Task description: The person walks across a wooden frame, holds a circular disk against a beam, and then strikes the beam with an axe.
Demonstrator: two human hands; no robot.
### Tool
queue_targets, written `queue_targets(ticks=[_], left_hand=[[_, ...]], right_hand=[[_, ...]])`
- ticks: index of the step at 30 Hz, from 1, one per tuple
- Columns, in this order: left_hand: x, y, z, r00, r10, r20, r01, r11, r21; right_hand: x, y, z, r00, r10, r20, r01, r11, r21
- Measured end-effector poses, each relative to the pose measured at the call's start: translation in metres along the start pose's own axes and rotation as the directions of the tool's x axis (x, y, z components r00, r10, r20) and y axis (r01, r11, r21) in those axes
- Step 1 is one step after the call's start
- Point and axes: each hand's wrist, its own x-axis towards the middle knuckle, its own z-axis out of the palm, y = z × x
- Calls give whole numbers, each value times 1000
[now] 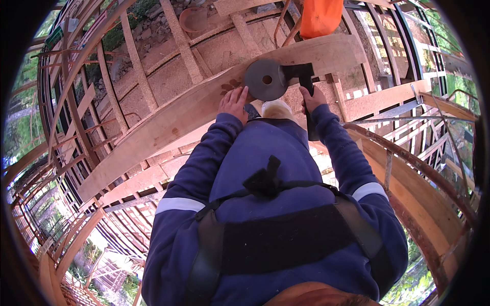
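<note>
A long wooden plank (168, 115) runs across in front of me, bent by the lens. My left hand (235, 104) rests on its near edge with the fingers stretched out, their tips close to a flat, dark grey disc (259, 87) with a central hole. My right hand (314, 98) is wrapped round the handle of a black tool (298, 71), whose upper arm reaches left to the disc. Below my right fist the handle's dark lower end (312, 131) shows. The tool's exact kind is unclear. A pale, rounded thing (277, 109) sits just below the disc.
An orange fabric-like thing (320, 18) hangs beyond the plank at the top. Wooden beams (181, 41) and openings form a lattice below. A rusty metal rail (408, 153) curves along my right. A reddish round container (194, 19) lies far off, near rubble (148, 38).
</note>
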Motion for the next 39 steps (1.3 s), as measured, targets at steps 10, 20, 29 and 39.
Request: queue_targets(ticks=[10,20,29,39], left_hand=[[0,-4,2,997,57,-49,-58,998,-17],[3,-6,-1,998,60,-33,-60,998,-7],[4,-7,-2,999,47,5,-47,999,-28],[5,-5,-4,998,15,61,-13,1000,-28]], right_hand=[[-7,-7,2,1000,8,-9,-8,1000,17],[-7,-5,2,986,62,157,-6,943,-333],[13,-22,5,998,-58,31,61,988,-142],[-3,4,-1,991,52,126,-9,948,-317]])
